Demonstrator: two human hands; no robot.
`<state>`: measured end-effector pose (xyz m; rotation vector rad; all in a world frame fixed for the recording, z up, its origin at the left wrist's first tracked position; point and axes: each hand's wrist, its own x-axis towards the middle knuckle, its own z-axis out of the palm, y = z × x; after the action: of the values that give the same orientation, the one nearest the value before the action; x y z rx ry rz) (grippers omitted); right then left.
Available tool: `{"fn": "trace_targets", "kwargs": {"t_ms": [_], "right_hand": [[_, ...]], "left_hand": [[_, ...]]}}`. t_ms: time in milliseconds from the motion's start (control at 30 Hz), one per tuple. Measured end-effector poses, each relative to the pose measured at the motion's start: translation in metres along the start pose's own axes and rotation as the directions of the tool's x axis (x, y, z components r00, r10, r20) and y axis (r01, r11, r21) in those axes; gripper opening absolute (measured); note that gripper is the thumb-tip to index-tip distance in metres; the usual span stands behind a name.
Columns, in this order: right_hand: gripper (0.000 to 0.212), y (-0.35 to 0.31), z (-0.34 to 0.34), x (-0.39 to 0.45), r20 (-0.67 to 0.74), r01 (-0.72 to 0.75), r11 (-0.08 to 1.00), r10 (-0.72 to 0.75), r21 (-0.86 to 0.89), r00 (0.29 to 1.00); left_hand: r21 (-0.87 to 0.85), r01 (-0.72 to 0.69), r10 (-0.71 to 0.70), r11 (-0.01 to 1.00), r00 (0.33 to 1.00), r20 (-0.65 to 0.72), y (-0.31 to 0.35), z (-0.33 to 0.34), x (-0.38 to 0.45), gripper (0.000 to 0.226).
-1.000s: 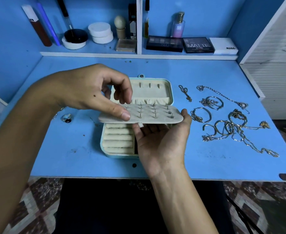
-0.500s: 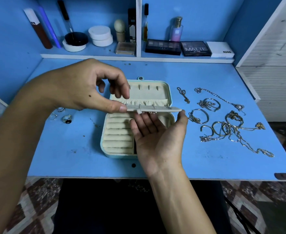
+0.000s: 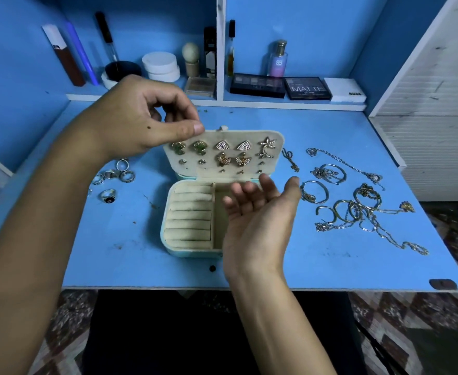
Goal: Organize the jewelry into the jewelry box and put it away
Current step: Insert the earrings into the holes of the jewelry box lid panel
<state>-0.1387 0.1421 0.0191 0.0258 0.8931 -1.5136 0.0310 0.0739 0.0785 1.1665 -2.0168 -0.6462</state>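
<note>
- Head view, the box: the jewelry box (image 3: 188,220) sits open at the middle of the blue bench (image 3: 130,261), ring rolls on its left half and a bare compartment on its right, partly hidden by the right hand.
- Head view, the panel: the earring panel (image 3: 223,154) stands nearly upright over the far edge of the box, studded face toward the camera, with pairs of earrings (image 3: 222,146) across its upper rows and small studs below.
- Head view, left grip: the left hand (image 3: 141,120) pinches the panel's top left corner between thumb and curled fingers, so this grip is clamped on the panel.
- Head view, right grip: the right hand (image 3: 257,217) lies palm up with fingers spread and relaxed just under the panel's lower edge; whether the fingertips touch it I cannot tell. It holds nothing.
- Handling, as a judgement: the panel looks light, thin and fairly stiff, padded with soft fabric. Hold it at a bare corner or edge, since pressing the face could loosen the pinned pieces.
- Head view, loose pieces: rings (image 3: 114,173) lie at about 9 o'clock of the box, and the bracelets and chains (image 3: 357,207) lie tangled at 3 o'clock.
- Handling, as a judgement: the rings are small, hard and slippery, best pinched singly. The chains are limp and prone to snag, so lift each by one end or a pendant.
</note>
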Motion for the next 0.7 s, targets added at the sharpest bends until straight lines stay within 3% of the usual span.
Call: {"fn": "trace_targets", "kwargs": {"t_ms": [100, 200, 400, 533, 700], "right_hand": [[0.044, -0.016, 0.005, 0.006, 0.096, 0.218, 0.975, -0.213, -0.040, 0.972], [0.044, -0.036, 0.013, 0.013, 0.201, 0.411, 0.907, -0.388, -0.090, 0.899], [0.039, -0.066, 0.033, 0.039, 0.348, 0.742, 0.592, -0.655, -0.313, 0.670], [0.040, -0.073, 0.041, 0.069, 0.477, 0.777, 0.430, -0.618, -0.460, 0.625], [0.041, -0.072, 0.037, 0.100, 0.548, 0.660, 0.375, -0.370, -0.651, 0.750]], "left_hand": [[0.024, 0.036, -0.034, 0.999, 0.998, -0.055, -0.003, 0.005, 0.004, 0.010], [0.032, 0.036, -0.032, 0.999, 0.993, -0.113, -0.012, 0.009, 0.006, 0.008], [0.019, 0.038, -0.032, 0.999, 0.965, -0.259, -0.026, 0.019, 0.010, 0.008], [0.022, 0.045, -0.034, 0.999, 0.932, -0.362, -0.035, 0.028, 0.013, 0.008], [0.082, 0.073, -0.029, 0.994, 0.895, -0.445, -0.044, 0.042, 0.016, 0.006]]}}
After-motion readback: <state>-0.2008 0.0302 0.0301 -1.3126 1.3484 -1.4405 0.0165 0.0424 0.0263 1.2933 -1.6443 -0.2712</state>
